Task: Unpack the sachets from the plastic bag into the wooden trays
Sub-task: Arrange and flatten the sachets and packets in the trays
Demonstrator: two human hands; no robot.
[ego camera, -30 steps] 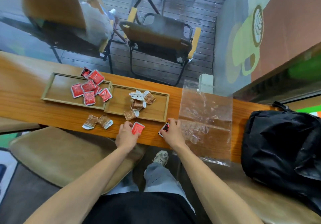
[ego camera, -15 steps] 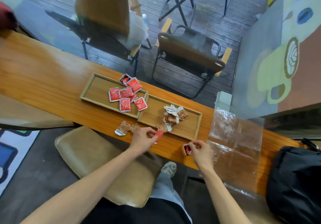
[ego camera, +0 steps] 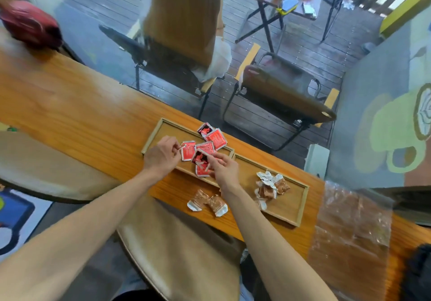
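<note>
From the head camera, two shallow wooden trays lie end to end on the long wooden worktop (ego camera: pixel 77 111). The left tray (ego camera: pixel 152 135) holds a loose cluster of red sachets (ego camera: pixel 215 138), some overlapping, all toward its right end. The right tray (ego camera: pixel 303 198) holds a small crumpled heap of brown sachets (ego camera: pixel 270 187) near its middle. Two more brown sachets (ego camera: pixel 207 204) lie on the bare worktop just in front of the trays, touching each other. The clear plastic bag (ego camera: pixel 352 226) lies flat on the worktop to the right of the right tray, near its end.

Both hands are over the left tray. The left hand (ego camera: pixel 162 156) has its fingers (ego camera: pixel 173 147) curled, pinching the edge of a red sachet (ego camera: pixel 188 150). The right hand (ego camera: pixel 224 167) pinches a dark-printed red sachet (ego camera: pixel 200 159) between thumb and fingertips, above the pile.

The right wrist covers the near rail where the two trays meet. Motion blur smears the print on the sachets, so it cannot be read. A red object (ego camera: pixel 30 25) at the worktop's far left is too blurred to identify, and a dark bag (ego camera: pixel 419 275) is cut off at the lower right corner.
</note>
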